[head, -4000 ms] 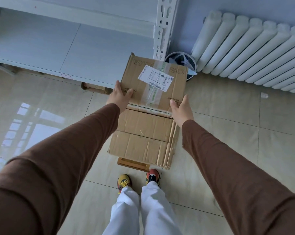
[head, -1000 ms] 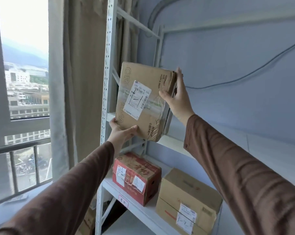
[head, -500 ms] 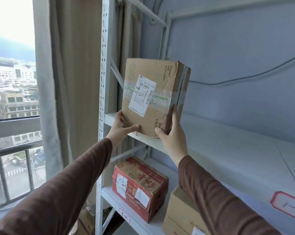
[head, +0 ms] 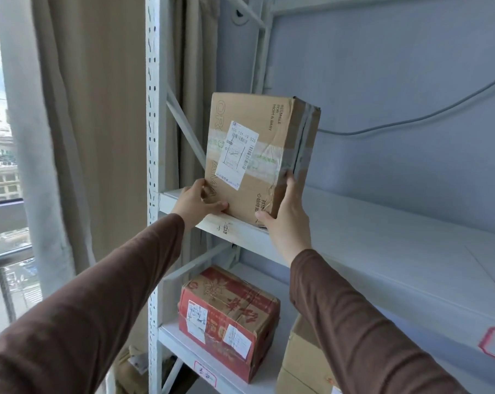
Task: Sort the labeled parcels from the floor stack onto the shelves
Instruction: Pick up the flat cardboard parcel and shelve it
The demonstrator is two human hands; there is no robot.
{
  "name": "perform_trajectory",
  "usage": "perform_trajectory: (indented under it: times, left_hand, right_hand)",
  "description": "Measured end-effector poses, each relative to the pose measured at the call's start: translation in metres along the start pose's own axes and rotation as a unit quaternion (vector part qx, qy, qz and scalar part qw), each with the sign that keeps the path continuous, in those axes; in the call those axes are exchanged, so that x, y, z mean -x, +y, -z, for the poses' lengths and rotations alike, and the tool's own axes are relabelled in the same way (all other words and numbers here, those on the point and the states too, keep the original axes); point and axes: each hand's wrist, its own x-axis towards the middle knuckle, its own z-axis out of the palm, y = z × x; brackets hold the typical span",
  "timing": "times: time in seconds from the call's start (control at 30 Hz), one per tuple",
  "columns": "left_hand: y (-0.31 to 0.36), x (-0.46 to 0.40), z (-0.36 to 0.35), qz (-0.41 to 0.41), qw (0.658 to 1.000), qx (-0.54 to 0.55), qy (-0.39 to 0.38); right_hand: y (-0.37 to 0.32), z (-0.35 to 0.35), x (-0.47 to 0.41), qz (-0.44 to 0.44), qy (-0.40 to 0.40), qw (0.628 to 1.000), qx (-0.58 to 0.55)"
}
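Now you've got the brown cardboard parcel (head: 257, 155) standing on end at the upper shelf (head: 383, 223), label out so it reads. Your left hand (head: 195, 204) grips its lower corner, your right hand (head: 289, 214) clasps the opposite edge, steadying it upright.

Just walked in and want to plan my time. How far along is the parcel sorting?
Done: a red box and a plain brown box sit on the lower shelf. In hand: the left hand and right hand stand a labeled box upright on the upper shelf. The floor stack is out of view.
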Motion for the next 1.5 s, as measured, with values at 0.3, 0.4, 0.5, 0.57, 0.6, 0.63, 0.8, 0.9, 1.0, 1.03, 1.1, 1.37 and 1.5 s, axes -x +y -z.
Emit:
perform_trajectory:
  times: [0.3, 0.4, 0.5, 0.57, 0.6, 0.63, 0.8, 0.9, 1.0, 1.03, 1.1, 1.37, 1.5]
  left_hand:
    - [0.004, -0.02, -0.003, 0.013, 0.996, -0.075, -0.04]
    - [0.007, -0.027, -0.007, 0.004, 0.996, -0.07, -0.052]
    - [0.006, -0.028, -0.012, 0.0, 0.997, -0.064, -0.043]
    - [0.004, -0.028, -0.012, 0.002, 0.998, -0.062, -0.033]
    - [0.005, -0.027, -0.013, 0.002, 0.998, -0.063, -0.03]
    - [0.005, -0.027, -0.013, -0.001, 0.997, -0.065, -0.029]
    - [0.008, -0.024, -0.015, -0.003, 0.997, -0.066, -0.028]
    - [0.008, -0.021, -0.017, -0.002, 0.998, -0.054, -0.017]
    - [0.014, -0.01, -0.018, -0.021, 0.999, -0.039, 0.014]
    - [0.016, -0.005, -0.018, -0.029, 0.998, -0.039, 0.03]
    - [0.017, 0.005, -0.02, -0.039, 0.997, -0.038, 0.055]
    - [0.047, 0.083, -0.043, -0.15, 0.985, -0.036, 0.08]
    - [0.083, 0.136, -0.065, -0.199, 0.976, -0.069, 0.057]
  right_hand:
    - [0.002, 0.002, -0.016, -0.04, -0.018, 0.999, 0.032]
    - [0.003, 0.002, -0.018, -0.056, -0.006, 0.998, 0.038]
    - [0.004, 0.0, -0.019, -0.063, -0.008, 0.997, 0.035]
    - [0.002, -0.003, -0.02, -0.065, -0.007, 0.997, 0.034]
    - [0.002, -0.003, -0.02, -0.064, -0.006, 0.997, 0.034]
    - [0.002, -0.004, -0.021, -0.065, -0.005, 0.997, 0.032]
    - [0.005, -0.003, -0.019, -0.072, -0.001, 0.997, 0.031]
    - [0.005, -0.002, -0.019, -0.082, 0.001, 0.996, 0.027]
    - [0.006, 0.001, -0.015, -0.096, -0.002, 0.995, 0.024]
    - [0.006, 0.003, -0.013, -0.098, -0.003, 0.995, 0.024]
    - [0.006, 0.007, -0.004, -0.088, 0.0, 0.996, 0.029]
    - [0.013, 0.051, 0.065, -0.01, -0.001, 0.989, 0.151]
    - [0.024, 0.092, 0.112, 0.005, 0.004, 0.981, 0.193]
